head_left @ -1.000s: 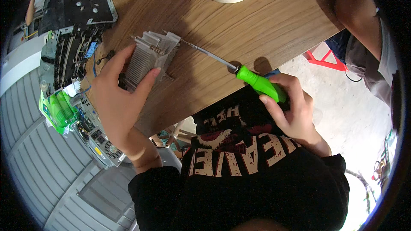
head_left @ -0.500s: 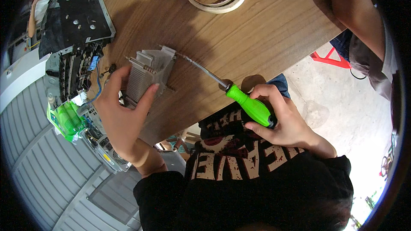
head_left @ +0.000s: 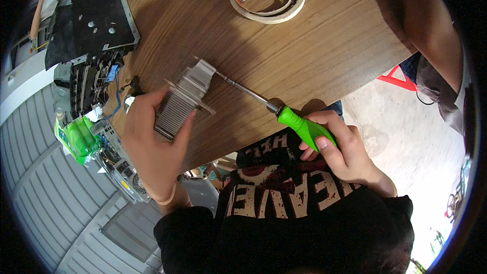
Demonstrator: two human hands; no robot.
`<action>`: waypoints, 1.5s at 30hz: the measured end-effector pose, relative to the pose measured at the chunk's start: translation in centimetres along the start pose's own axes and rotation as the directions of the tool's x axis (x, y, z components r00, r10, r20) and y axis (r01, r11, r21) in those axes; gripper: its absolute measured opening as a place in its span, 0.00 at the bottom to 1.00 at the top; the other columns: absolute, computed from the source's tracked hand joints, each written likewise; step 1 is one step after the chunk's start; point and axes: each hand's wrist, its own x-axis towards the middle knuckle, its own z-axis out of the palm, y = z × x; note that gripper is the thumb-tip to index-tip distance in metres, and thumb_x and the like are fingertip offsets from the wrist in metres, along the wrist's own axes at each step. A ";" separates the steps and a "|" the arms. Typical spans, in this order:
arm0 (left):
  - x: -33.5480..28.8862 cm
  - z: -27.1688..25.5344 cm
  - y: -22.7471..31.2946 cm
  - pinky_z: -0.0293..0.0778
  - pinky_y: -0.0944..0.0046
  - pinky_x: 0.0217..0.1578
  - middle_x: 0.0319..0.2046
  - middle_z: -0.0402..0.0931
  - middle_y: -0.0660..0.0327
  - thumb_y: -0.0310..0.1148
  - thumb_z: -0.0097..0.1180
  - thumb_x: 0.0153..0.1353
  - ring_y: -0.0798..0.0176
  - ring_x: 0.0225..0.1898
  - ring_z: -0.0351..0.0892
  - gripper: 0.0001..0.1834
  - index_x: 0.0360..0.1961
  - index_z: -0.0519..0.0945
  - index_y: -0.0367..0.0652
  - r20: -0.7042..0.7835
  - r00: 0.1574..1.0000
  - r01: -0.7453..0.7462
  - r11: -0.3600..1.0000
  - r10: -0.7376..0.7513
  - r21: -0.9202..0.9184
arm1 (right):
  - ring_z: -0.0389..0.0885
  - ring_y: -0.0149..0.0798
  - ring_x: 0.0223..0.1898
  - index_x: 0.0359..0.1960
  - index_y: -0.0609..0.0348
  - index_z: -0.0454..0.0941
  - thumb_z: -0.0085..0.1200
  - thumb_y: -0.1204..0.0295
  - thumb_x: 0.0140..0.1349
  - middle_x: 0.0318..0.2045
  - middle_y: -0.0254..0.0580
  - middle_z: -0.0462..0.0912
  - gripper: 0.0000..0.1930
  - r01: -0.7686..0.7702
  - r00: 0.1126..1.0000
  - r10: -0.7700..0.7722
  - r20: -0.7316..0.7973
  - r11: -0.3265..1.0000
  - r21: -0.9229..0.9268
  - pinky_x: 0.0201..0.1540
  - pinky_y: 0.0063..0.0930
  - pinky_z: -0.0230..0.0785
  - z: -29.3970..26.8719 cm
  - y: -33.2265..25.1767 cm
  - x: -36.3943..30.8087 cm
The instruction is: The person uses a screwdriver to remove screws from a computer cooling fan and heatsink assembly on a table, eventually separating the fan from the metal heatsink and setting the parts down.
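My left hand (head_left: 156, 144) grips a finned metal heatsink (head_left: 178, 109) between thumb and fingers, over the wooden table (head_left: 284, 66). Thin metal pins or screws stick out from the heatsink's sides, and it is slightly blurred. In my right hand (head_left: 341, 147) is a screwdriver (head_left: 304, 126) with a bright green handle and a long metal shaft. The fingers wrap around the handle, thumb on top. The shaft points up and left, its tip at the heatsink's far right corner; whether it touches is hard to tell.
Rolls of tape (head_left: 299, 5) lie at the far side, with small screws inside the ring. An opened black and metal device (head_left: 96, 18) with wires stands at the left. Another person's arm (head_left: 433, 25) comes in at the right, near a red stool (head_left: 398, 78).
My left hand has turned the heatsink and shifted it slightly right. The screwdriver has moved a little right and nearer, and my right thumb now lies over its handle.
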 end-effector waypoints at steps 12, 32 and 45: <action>-1.8 0.1 -0.2 0.58 0.63 0.44 0.45 0.80 0.68 0.18 0.57 0.41 0.68 0.44 0.79 0.22 0.41 0.81 0.48 -0.124 0.952 -0.267 0.958 0.279 0.107 | 0.82 0.35 0.30 0.52 0.68 0.63 0.36 0.69 0.72 0.31 0.45 0.80 0.14 -0.022 0.996 0.016 0.090 0.997 0.068 0.36 0.27 0.75 0.0 1.4 -0.5; -3.0 1.2 -0.4 0.50 0.53 0.62 0.46 0.79 0.72 0.19 0.53 0.41 0.70 0.51 0.77 0.25 0.43 0.81 0.55 -0.111 0.931 -0.323 0.926 0.348 0.194 | 0.74 0.27 0.20 0.53 0.70 0.63 0.50 0.34 0.55 0.24 0.43 0.78 0.45 0.069 0.984 -0.046 -0.172 0.989 0.128 0.21 0.18 0.64 -3.0 1.7 -2.1; -3.3 1.3 0.5 0.50 0.53 0.61 0.42 0.80 0.73 0.27 0.65 0.48 0.70 0.49 0.79 0.17 0.39 0.83 0.59 -0.159 0.897 -0.371 0.898 0.412 0.236 | 0.73 0.30 0.31 0.30 0.54 0.62 0.61 0.83 0.50 0.27 0.36 0.71 0.17 0.184 0.983 -0.158 -0.096 0.891 0.416 0.35 0.22 0.69 -1.9 -1.3 3.0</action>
